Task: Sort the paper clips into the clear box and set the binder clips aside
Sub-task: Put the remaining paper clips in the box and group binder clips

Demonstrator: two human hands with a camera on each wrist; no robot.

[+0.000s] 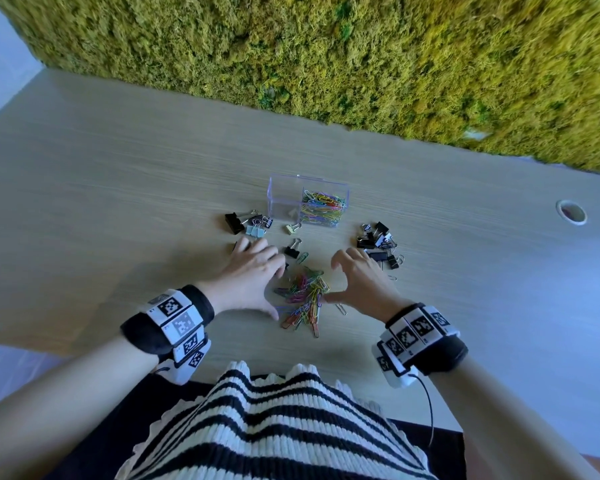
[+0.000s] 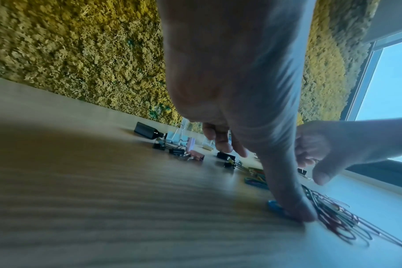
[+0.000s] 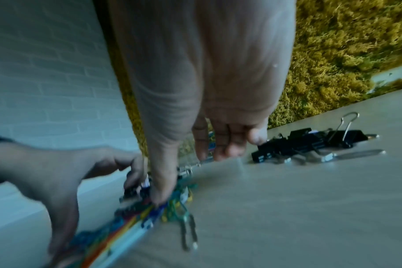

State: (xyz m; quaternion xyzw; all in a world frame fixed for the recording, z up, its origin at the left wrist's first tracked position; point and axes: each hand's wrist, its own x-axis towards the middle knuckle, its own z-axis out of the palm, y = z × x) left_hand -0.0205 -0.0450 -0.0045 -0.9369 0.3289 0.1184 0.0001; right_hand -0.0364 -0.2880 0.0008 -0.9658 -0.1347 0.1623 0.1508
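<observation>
A loose pile of coloured paper clips (image 1: 303, 299) lies on the wooden table between my hands. My left hand (image 1: 277, 291) spreads on the pile's left side, and its thumb (image 2: 296, 214) presses down on a blue clip (image 2: 276, 206). My right hand (image 1: 330, 281) curves round the right side, with its thumb (image 3: 160, 194) touching the pile (image 3: 172, 204). Neither hand grips anything. Behind stands the clear box (image 1: 284, 192); its right half holds coloured paper clips (image 1: 323, 207). Binder clips lie in a left group (image 1: 248, 223) and a right group (image 1: 378, 242), and one black clip (image 1: 292, 250) sits apart.
A cream binder clip (image 1: 291, 228) lies in front of the box. A moss wall (image 1: 326, 46) backs the table. A round cable hole (image 1: 571, 212) sits at far right. A stray paper clip (image 1: 341, 309) lies by my right thumb.
</observation>
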